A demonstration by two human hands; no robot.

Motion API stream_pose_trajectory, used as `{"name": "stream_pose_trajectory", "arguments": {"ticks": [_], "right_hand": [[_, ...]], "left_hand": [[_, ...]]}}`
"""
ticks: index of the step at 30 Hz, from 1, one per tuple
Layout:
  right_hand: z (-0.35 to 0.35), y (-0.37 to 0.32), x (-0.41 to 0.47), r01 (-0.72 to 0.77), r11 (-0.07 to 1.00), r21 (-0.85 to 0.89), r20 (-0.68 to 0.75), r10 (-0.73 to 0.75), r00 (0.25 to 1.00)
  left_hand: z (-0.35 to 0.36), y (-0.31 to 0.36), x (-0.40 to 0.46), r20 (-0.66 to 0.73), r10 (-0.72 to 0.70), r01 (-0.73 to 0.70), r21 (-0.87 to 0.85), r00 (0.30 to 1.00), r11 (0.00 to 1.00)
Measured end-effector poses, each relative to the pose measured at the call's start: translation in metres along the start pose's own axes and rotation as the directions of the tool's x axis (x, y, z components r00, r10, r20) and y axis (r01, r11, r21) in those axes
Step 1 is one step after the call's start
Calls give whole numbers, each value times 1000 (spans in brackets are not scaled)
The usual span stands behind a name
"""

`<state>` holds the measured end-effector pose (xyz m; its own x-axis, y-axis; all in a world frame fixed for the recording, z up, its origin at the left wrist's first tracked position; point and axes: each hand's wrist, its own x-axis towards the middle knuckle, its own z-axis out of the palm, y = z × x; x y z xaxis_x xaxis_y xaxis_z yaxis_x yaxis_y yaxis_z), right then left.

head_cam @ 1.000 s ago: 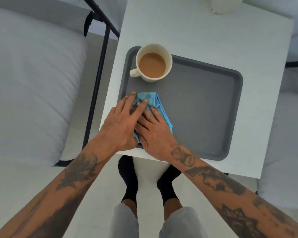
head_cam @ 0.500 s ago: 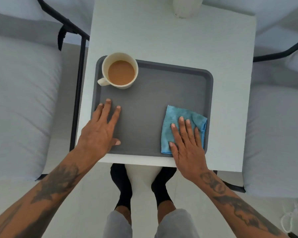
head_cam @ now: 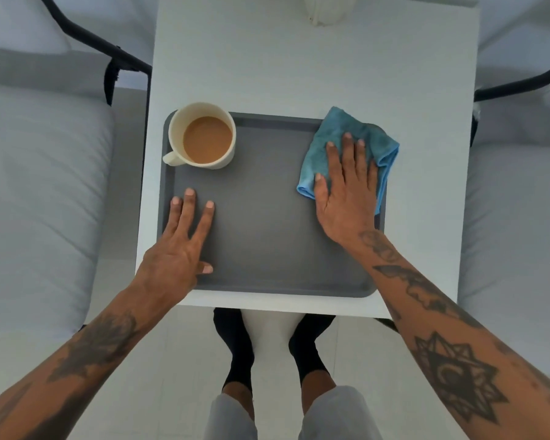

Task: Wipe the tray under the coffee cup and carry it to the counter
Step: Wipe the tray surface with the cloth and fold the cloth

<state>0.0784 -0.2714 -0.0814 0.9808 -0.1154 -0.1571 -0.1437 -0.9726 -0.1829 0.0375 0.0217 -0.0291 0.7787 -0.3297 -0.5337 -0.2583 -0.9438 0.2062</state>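
tray [head_cam: 267, 249]: 1 | cup [head_cam: 204, 136]: 1, far-left corner | our right hand [head_cam: 346, 198] flat, pressing 1 cloth [head_cam: 362, 144] far-right | left hand [head_cam: 178, 249] splayed flat near-left, gripping nothing

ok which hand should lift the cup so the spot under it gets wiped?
Left. The left hand lies flat and empty on the tray, just nearer than the coffee cup, whose handle points its way. The right hand is pressing the blue cloth at the far right corner.
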Motion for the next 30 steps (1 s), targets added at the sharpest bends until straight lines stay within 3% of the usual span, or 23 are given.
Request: {"name": "stream_pose_trajectory", "arguments": {"ticks": [8,12,18,22,30], "right_hand": [[16,-75,-10,294,955,23,18,-295,955],[16,-73,-9,308,951,0,70,-307,949],[13,-39,-92,101,994,-30,32,-100,994],[19,-62,-141,256,965,-57,94,-251,964],[25,-124,-122,377,924,69,196,-383,903]], "left_hand": [[0,-5,-1,10,-16,16,-21,1000,1000],[-4,-4,-1,25,-32,32,-8,999,999],[-3,-4,-2,17,-14,14,-22,1000,1000],[-6,0,-1,44,-34,34,-11,998,999],[-13,0,2,77,-24,31,-84,997,996]]}}
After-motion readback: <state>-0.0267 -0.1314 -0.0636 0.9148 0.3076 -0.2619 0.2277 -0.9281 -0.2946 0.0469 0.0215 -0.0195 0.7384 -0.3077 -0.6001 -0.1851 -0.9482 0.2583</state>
